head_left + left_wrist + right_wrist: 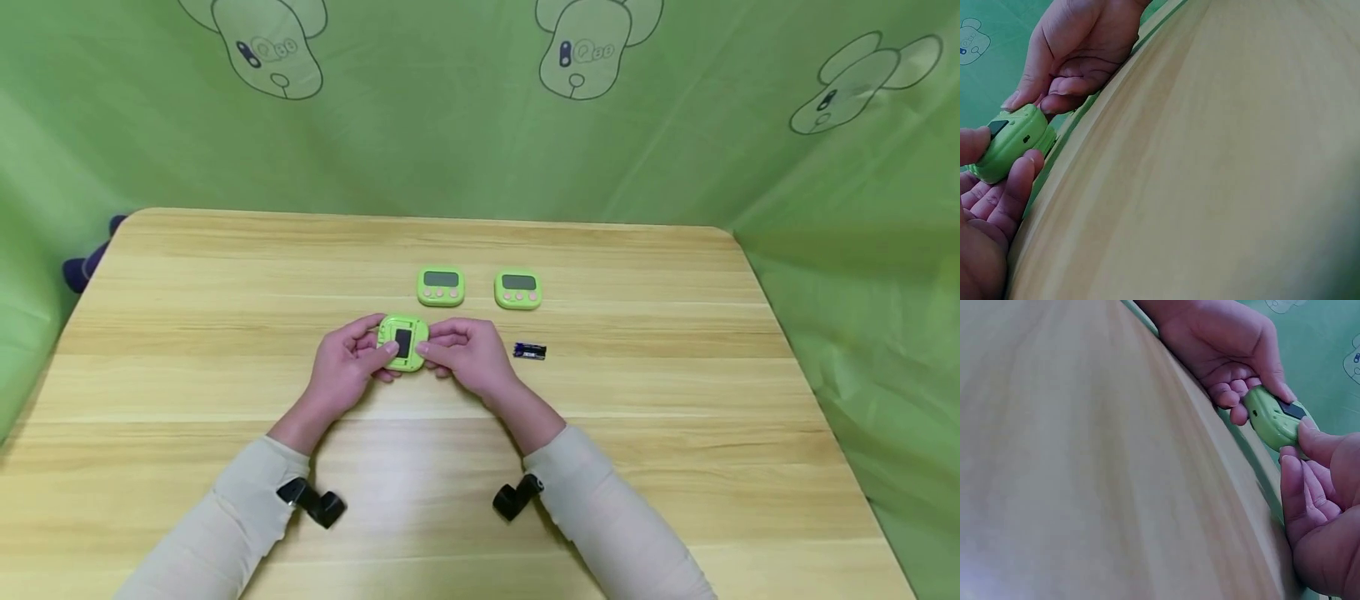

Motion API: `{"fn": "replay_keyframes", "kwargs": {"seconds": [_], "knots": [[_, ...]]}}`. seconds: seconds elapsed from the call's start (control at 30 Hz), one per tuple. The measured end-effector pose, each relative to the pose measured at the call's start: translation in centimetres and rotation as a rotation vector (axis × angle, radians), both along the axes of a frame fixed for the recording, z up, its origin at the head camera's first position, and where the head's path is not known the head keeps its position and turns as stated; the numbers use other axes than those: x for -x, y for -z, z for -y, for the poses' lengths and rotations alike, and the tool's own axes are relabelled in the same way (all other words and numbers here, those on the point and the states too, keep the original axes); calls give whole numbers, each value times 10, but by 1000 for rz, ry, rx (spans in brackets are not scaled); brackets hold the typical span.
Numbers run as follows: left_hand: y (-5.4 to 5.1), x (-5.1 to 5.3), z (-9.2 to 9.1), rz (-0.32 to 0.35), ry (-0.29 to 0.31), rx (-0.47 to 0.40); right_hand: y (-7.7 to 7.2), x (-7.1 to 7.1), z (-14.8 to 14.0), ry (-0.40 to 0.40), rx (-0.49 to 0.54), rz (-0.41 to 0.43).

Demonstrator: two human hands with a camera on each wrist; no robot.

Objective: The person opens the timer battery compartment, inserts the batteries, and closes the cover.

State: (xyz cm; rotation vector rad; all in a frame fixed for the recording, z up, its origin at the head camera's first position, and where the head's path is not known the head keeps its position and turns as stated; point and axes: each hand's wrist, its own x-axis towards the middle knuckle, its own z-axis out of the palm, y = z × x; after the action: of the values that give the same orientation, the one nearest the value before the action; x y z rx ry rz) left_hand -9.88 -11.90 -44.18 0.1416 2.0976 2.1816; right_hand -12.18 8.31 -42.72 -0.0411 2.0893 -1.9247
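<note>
A green digital timer (405, 342) is held between both hands, its back with a dark rectangular patch turned up in the head view. The left hand (341, 367) grips its left side, thumb over the back and fingers underneath. On the opposite side, the right hand (472, 354) pinches the edge with thumb and fingers. In the left wrist view, the timer (1013, 140) is seen edge-on between the hands. The right wrist view shows the same timer (1272, 422) with both thumbs on its back.
Two more green timers, one at left (441, 287) and one at right (518, 289), lie screen-up beyond the hands. Dark batteries (529, 351) lie right of the right hand. Green curtains (450, 150) surround the wooden table (637, 400).
</note>
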Motion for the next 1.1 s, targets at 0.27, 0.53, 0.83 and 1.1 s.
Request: {"fn": "replay_keyframes", "kwargs": {"seconds": [0.27,0.53,0.83,1.1], "knots": [[0,-1,2,1,18,-21,0,3,2,-14,-36,26],[2,1,2,-33,-18,-93,6,-1,8,-11,-43,-132],[5,2,-1,-97,-182,-82,9,-8,16,-39,-29,-226],[7,0,0,-178,-280,-9,14,-5,32,84,-15,-377]]}}
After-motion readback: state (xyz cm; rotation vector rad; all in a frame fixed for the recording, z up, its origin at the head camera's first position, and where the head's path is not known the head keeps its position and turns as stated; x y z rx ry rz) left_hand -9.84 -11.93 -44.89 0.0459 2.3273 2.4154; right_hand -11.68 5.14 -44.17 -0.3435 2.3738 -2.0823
